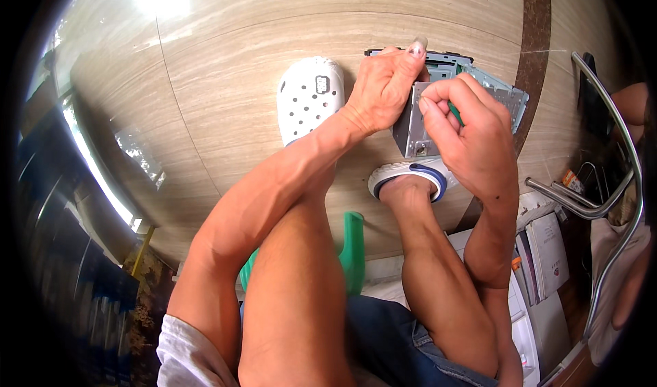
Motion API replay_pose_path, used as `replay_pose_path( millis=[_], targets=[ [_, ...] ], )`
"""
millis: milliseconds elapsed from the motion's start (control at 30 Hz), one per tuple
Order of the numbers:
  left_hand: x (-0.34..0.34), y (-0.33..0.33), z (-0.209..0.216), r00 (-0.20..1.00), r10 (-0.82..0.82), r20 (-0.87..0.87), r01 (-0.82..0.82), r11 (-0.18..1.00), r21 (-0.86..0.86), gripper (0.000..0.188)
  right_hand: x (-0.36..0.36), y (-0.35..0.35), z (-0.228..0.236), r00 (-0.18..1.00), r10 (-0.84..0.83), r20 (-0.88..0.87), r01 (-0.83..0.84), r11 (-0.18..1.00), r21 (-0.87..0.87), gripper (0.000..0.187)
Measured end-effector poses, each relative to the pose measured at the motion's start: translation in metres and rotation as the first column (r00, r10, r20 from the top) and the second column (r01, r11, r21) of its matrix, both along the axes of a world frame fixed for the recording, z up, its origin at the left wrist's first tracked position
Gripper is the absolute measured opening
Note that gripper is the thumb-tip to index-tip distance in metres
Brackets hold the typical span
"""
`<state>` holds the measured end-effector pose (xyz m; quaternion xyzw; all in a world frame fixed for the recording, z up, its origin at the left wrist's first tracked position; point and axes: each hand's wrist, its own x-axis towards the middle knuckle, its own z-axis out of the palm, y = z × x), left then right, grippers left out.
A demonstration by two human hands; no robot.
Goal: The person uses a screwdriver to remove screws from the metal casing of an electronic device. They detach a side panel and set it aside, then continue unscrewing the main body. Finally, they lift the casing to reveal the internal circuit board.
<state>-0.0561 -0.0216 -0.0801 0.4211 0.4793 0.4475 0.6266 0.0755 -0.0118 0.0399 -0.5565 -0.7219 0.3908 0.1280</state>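
Your right hand [475, 128], right of upper centre in the frame, is closed in a pinch around a slim green object [456, 113]; only a short piece shows between your fingers, so its tip and its kind cannot be made out. Your left hand [383, 89], at upper centre, grips the upper left side of a grey, box-shaped sheet-metal casing [416, 135], its fingertips mostly hidden. The casing stands between your hands, its inner parts largely covered by them; a pale blue-grey perforated metal frame [510, 99] juts out to its right. Below it your white shoe with a blue strap [410, 175] is partly hidden. Under everything lies a glossy beige tiled floor [239, 45], crossed at upper right by a dark brown band [536, 17]. A green plastic seat [353, 250] shows only in part behind your legs. Bent chrome tubing [638, 161] curves down the right edge, where dark shapes blur out.
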Motion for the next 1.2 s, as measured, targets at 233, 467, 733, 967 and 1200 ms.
replay_pose_path(
  millis=[233, 467, 733, 967, 1200],
  targets=[
    [0.0, -0.002, 0.004, 0.999, 0.019, -0.038, -0.017, 0.999, 0.036, 0.059, -0.002, 0.0, 0.003, 0.998, 0.03, 0.051, -0.03, 1.0, 0.0, 0.007],
    [0.0, 0.0, 0.001, 0.999, 0.03, -0.043, -0.028, 0.999, 0.035, 0.059, -0.004, 0.003, 0.0, 0.991, 0.063, 0.114, -0.068, 0.997, 0.044, 0.007],
    [0.003, -0.001, -0.004, 1.0, 0.016, 0.01, -0.016, 1.0, -0.004, 0.057, -0.002, -0.011, -0.011, 0.994, 0.03, 0.105, -0.051, 0.979, 0.199, 0.013],
    [0.002, -0.001, -0.002, 1.0, 0.017, -0.014, -0.016, 0.999, 0.031, 0.057, 0.001, -0.02, -0.028, 0.989, 0.052, 0.139, -0.1, 0.924, 0.37, 0.02],
    [0.002, -0.001, -0.002, 0.999, 0.037, -0.024, -0.036, 0.999, 0.025, 0.059, 0.001, -0.021, -0.037, 0.989, 0.031, 0.146, -0.103, 0.848, 0.52, 0.021]
  ],
)
